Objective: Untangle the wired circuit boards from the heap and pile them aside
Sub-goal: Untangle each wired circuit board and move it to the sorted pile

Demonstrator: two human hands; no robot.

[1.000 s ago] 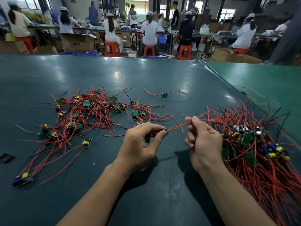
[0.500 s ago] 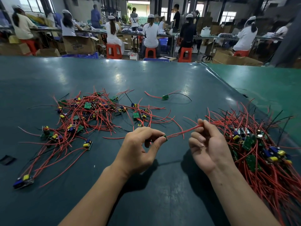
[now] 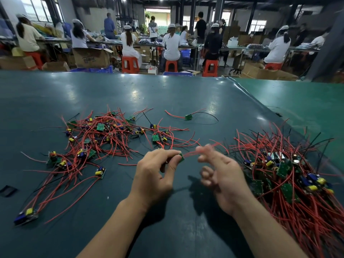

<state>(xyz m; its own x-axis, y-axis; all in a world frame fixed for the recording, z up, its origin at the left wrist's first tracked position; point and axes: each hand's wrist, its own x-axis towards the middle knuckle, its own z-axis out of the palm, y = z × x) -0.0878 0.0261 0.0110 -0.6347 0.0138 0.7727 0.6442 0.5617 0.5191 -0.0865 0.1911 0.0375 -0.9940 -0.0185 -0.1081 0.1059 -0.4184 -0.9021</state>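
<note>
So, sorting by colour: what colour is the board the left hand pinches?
Green board, head view.

the right hand [image 3: 221,175] is motion-blurred; the heap [image 3: 290,170] runs off the right edge.

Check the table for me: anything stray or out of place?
One wired board lies alone at the far side, apart from both the spread-out boards on the left and the dense heap on the right. A small dark scrap sits near the left edge. Nothing looks damaged.
</note>
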